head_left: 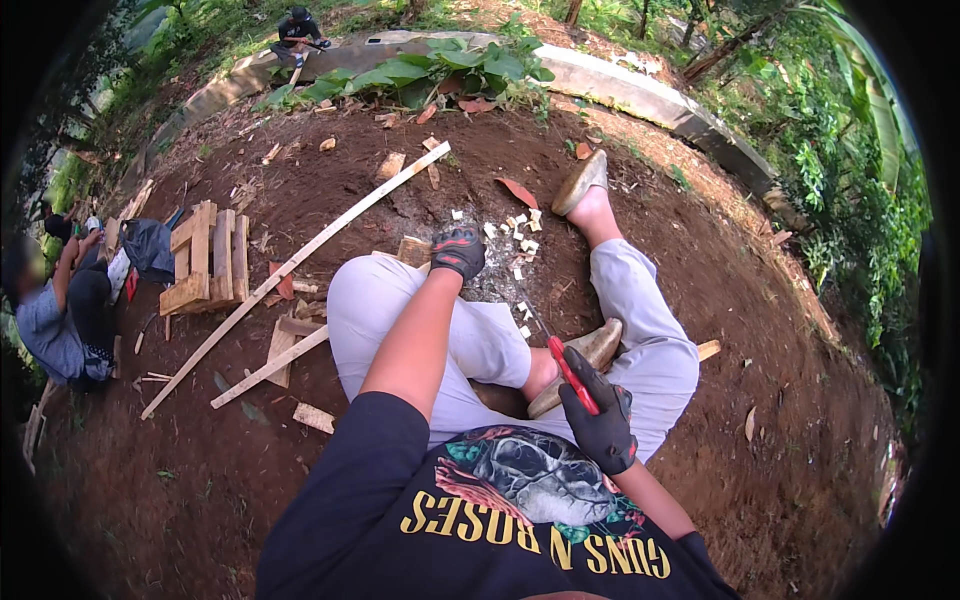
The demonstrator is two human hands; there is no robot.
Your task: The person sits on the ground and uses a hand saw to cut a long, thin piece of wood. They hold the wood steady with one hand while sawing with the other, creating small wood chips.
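Dirt ground [760, 330] of bare reddish-brown soil carries everything here, and the person sits on it with legs in light grey trousers folded loosely, one foot in a tan shoe [580, 182] stretched ahead and the other shoe [590, 352] tucked in near the lap. The left hand [458, 252], in a black glove with red marks, reaches forward and its fingers are closed down over a small wooden block [412, 250] that rests on the soil just past the left knee. The right hand [602, 412], also in a black glove, has its fingers wrapped tight round the red handle of a saw [565, 365]; the thin blade runs up and to the left from the handle toward a scatter of pale wood offcuts [518, 240] lying on the ground between the legs, just right of the left hand. Whether the blade tip touches anything cannot be told. A long thin wooden slat [300, 262] lies slantwise across the soil to the left, with a shorter slat [268, 368] near its lower part. Further left sits a small pallet-like frame of planks [208, 258]. At the left rim another person [62, 310] sits on the ground. A curved concrete kerb [640, 95] bounds the far side, with broad green leaves [440, 70] before it.
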